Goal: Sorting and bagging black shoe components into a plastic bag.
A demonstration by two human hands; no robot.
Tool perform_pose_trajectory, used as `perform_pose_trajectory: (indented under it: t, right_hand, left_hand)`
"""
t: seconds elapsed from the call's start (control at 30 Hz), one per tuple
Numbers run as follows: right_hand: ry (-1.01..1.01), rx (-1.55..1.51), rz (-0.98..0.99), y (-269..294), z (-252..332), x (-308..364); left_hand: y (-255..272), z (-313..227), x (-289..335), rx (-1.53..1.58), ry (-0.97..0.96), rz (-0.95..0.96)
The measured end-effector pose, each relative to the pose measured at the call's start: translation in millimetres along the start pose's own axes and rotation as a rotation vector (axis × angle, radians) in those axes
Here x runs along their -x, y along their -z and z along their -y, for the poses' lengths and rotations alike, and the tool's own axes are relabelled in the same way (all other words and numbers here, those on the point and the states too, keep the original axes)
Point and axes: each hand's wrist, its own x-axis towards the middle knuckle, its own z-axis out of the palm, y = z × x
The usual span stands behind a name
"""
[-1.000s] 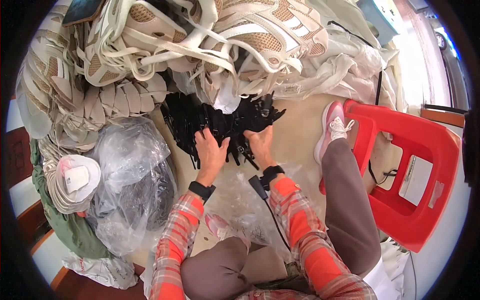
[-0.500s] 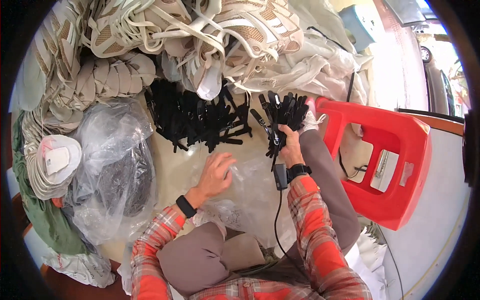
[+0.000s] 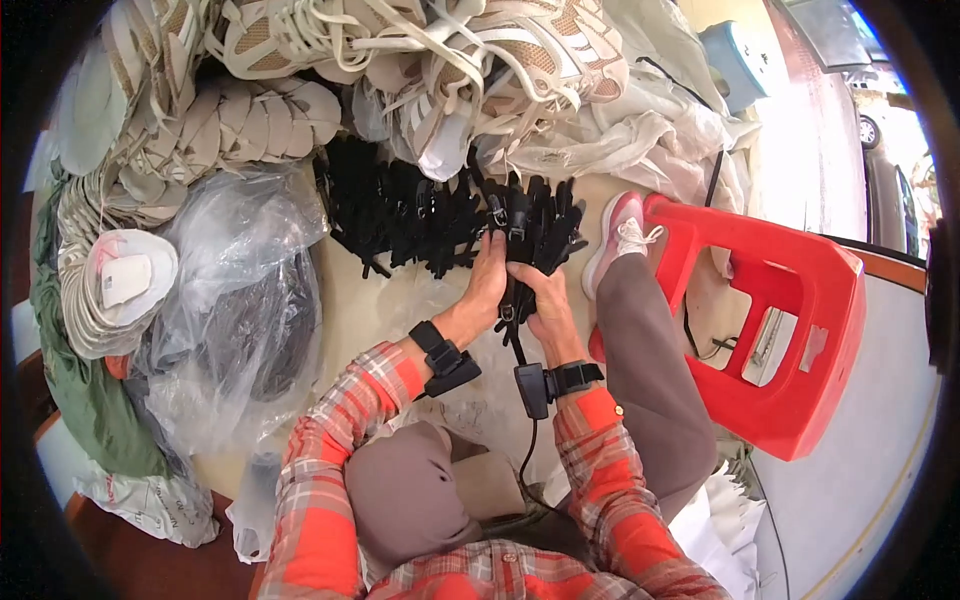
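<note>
Over the smooth pale floor, the right hand is clamped on 1 bunch of thin black straps with shiny buckles. The left hand touches the bunch's side; I cannot tell if it grips. Just left lies a messy strap pile, near a crinkly clear plastic bag. Cream shoe uppers with tan mesh heap up beyond.
</note>
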Motion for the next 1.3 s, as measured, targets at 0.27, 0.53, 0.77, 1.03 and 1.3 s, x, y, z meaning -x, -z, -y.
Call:
perform_pose_trajectory:
  t: [0.27, 0.53, 0.77, 1.03, 1.3]
  right_hand:
    - [-0.050, 0.142, 0.144, -23, 44, 43]
    - [-0.228, -0.032, 0.099, -23, 23, 65]
    - [-0.202, -0.092, 0.122, -3, 15, 112]
    - [-0.359, 0.006, 0.113, 36, -32, 173]
    - [-0.307, -0.222, -0.044, 56, -52, 145]
  left_hand:
    - [-15, -54, 64, -0.204, 0.281, 0.185]
    - [4, -79, 94, -0.462, 0.380, 0.268]
    - [136, -38, 57, -1.409, -0.558, 0.283]
    - [125, 56, 54, -1.951, -0.908, 0.454]
    - [145, 66, 53, -1.728, -0.621, 0.121]
